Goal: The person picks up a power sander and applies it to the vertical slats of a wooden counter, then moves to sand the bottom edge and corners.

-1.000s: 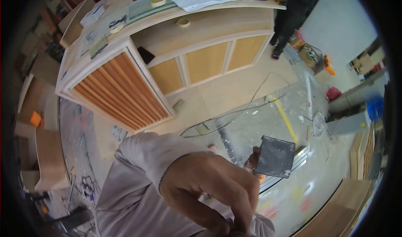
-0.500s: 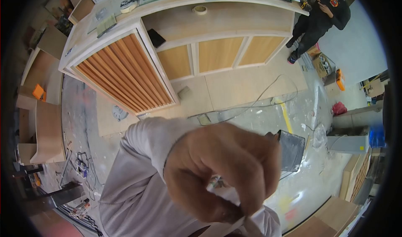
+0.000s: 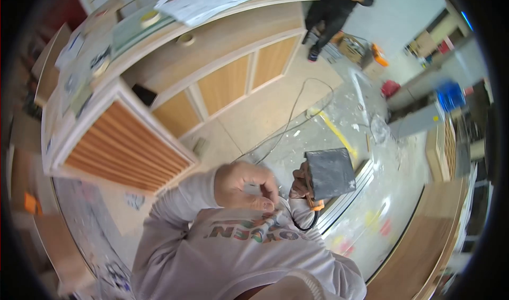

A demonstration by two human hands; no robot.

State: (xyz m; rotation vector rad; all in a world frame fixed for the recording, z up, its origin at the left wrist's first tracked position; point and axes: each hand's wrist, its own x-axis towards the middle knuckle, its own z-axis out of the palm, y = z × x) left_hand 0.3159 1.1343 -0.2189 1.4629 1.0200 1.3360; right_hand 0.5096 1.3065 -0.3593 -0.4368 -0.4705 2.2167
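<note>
My left hand [image 3: 246, 186] is in front of my chest, its fingers curled toward the thumb; I see nothing between them. It is slightly blurred. My right hand [image 3: 301, 183] grips a hand tool with a dark, square, flat face [image 3: 331, 173]. Its wooden-looking edge and an orange part [image 3: 317, 205] show beside my fingers, and a black cord [image 3: 306, 228] loops below. The flat face hides part of that hand. A light grey sweatshirt [image 3: 238, 257] with printed letters covers my body.
A white-edged wooden counter [image 3: 222, 21] with a slatted end panel [image 3: 127, 146] stands ahead, bearing papers [image 3: 207, 0] and tape [image 3: 150, 18]. A cable [image 3: 297, 104] lies on the floor. Another person [image 3: 339, 6] stands behind the counter's right end. A wooden panel [image 3: 424, 236] is at right.
My left hand has moved away from close to the camera, down to my chest. The view has turned to the right. The dark tool and my right hand now show more fully.
</note>
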